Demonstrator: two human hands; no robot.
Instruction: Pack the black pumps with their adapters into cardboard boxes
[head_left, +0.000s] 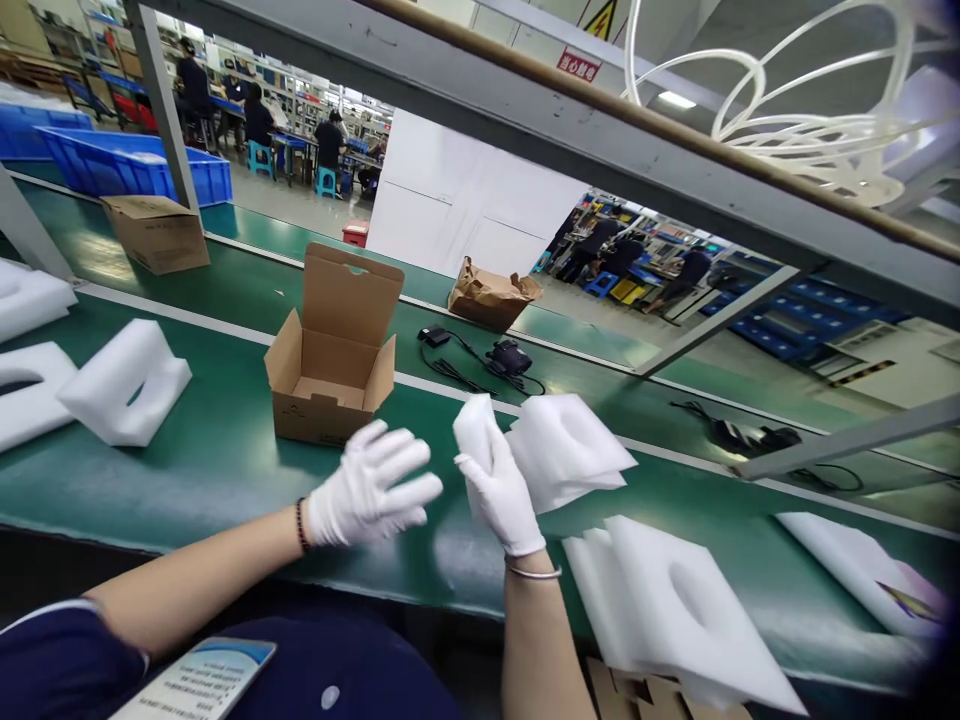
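Note:
My left hand, in a white glove, hovers over the bench with its fingers spread and nothing in it. Just behind it stands a small cardboard box with its lid and side flaps up; the part of its inside that shows is bare. My right hand, gloved too, grips a white foam piece upright between thumb and fingers. Right beside that hand lies a folded foam sheet with a round hole. Nearer my right forearm rests a stack of foam sheets with oval cut-outs.
Several foam pieces lie at the left. Power adapters with cables and a crumpled paper bag sit behind. A closed carton and a blue crate stand back left. A metal shelf beam crosses overhead.

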